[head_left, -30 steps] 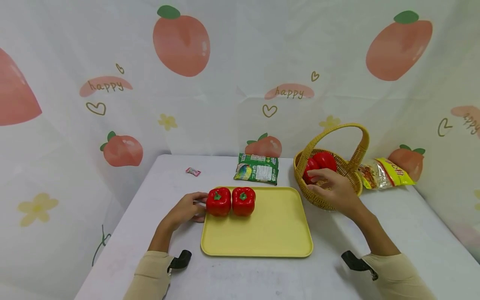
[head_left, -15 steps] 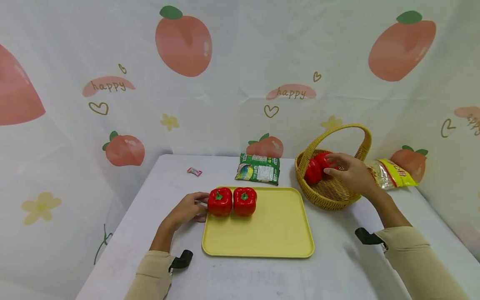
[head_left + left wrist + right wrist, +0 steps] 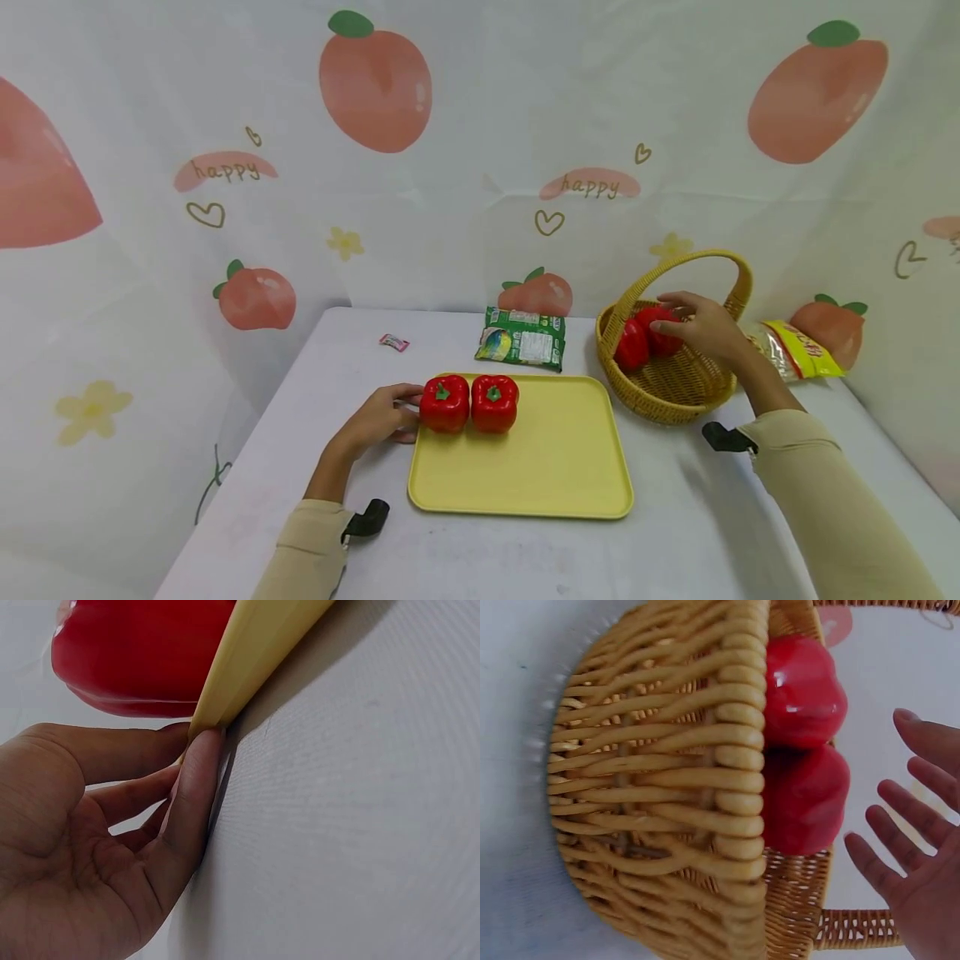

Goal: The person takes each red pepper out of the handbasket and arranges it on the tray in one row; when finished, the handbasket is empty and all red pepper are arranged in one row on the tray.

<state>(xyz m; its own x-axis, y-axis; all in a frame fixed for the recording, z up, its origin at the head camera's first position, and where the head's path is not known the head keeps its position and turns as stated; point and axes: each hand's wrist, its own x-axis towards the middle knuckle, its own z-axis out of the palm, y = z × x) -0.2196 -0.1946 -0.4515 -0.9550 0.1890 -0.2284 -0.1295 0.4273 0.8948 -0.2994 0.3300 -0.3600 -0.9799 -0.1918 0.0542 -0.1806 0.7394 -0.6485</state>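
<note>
On the yellow tray [image 3: 525,475], two red bell peppers [image 3: 445,405] stand side by side at the far left. At the tray's left edge, my left hand [image 3: 381,415] pinches the rim [image 3: 247,656] between thumb and fingers, as the left wrist view shows. Two more red bell peppers [image 3: 802,694] lie together in the wicker basket [image 3: 660,750]. My right hand [image 3: 703,327] is over the basket's right part, close to the right-hand pepper [image 3: 660,331]. Its fingers [image 3: 900,817] are spread and apart from the peppers in the right wrist view, holding nothing.
The basket's tall handle [image 3: 637,287] arches beside my right hand. A green packet [image 3: 522,337] lies behind the tray, a small pink-wrapped candy [image 3: 393,342] to its left. Beyond the basket is a yellow-and-clear food bag [image 3: 802,350], partly hidden by my right arm.
My right hand has shifted right, from the left pepper in the basket to beside the right one. My left hand stays at the tray's edge. The head view has turned slightly left.
</note>
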